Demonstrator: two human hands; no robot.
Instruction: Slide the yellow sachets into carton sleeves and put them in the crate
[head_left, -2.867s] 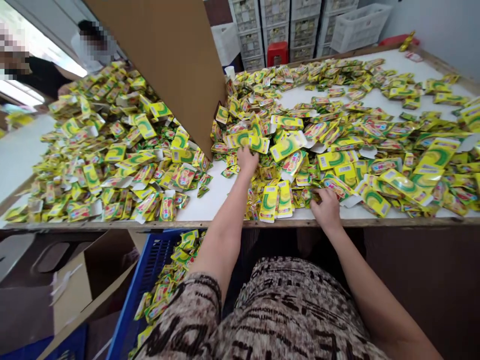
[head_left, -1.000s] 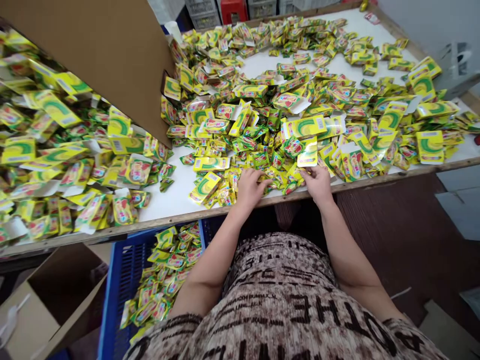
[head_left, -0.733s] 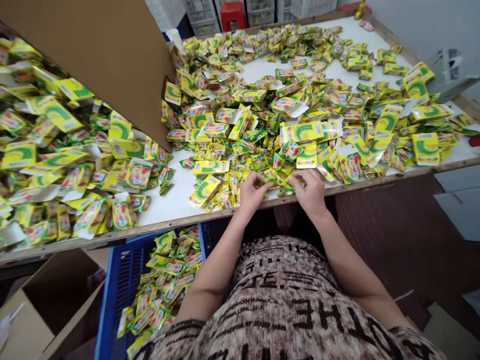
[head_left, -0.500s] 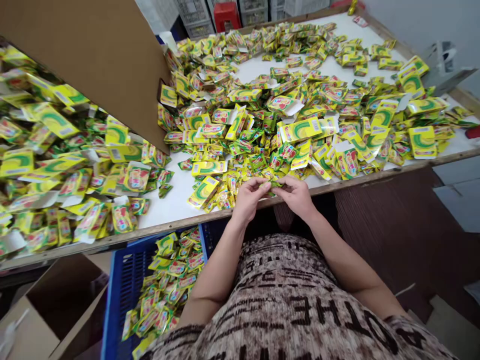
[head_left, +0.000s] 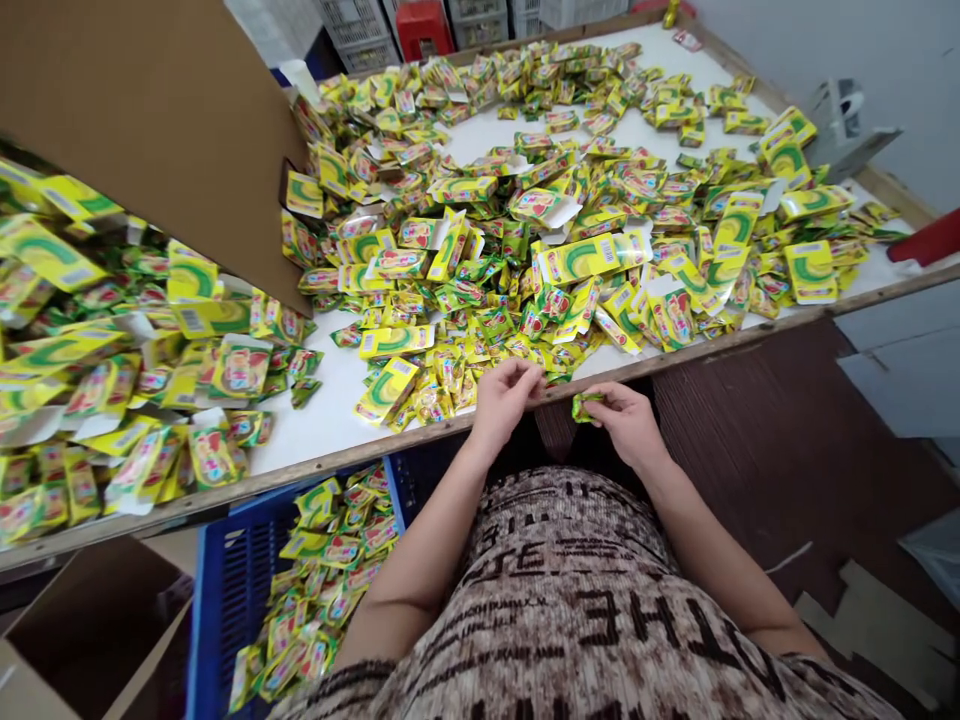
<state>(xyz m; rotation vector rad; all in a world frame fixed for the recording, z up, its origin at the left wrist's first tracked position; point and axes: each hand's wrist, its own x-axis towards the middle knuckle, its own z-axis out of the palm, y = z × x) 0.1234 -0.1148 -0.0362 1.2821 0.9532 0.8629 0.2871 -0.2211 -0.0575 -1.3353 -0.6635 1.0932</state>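
My right hand [head_left: 628, 425] pinches a small green-and-yellow candy packet [head_left: 583, 406] between thumb and fingers, just off the front edge of the table. My left hand [head_left: 504, 400] is at the table edge with thumb and fingertips pressed together; whether anything is in them is hidden. Just beyond it lies a heap of small yellow packets [head_left: 450, 375]. A flat yellow box [head_left: 388, 390] rests left of that heap. More open yellow boxes [head_left: 592, 257] and green packets [head_left: 495, 322] are piled behind.
A large brown carton [head_left: 172, 120] stands on the table at left, among more boxes. Below the edge, a blue crate [head_left: 225, 590] holds many filled packets, with an open carton [head_left: 90, 620] beside it. A red object [head_left: 926, 240] juts in at right. A red stool [head_left: 424, 30] stands behind.
My hands have come apart. The right one has moved right and toward me with the packet, while the left stays near the edge. The red object at right shows more, and the view has shifted.
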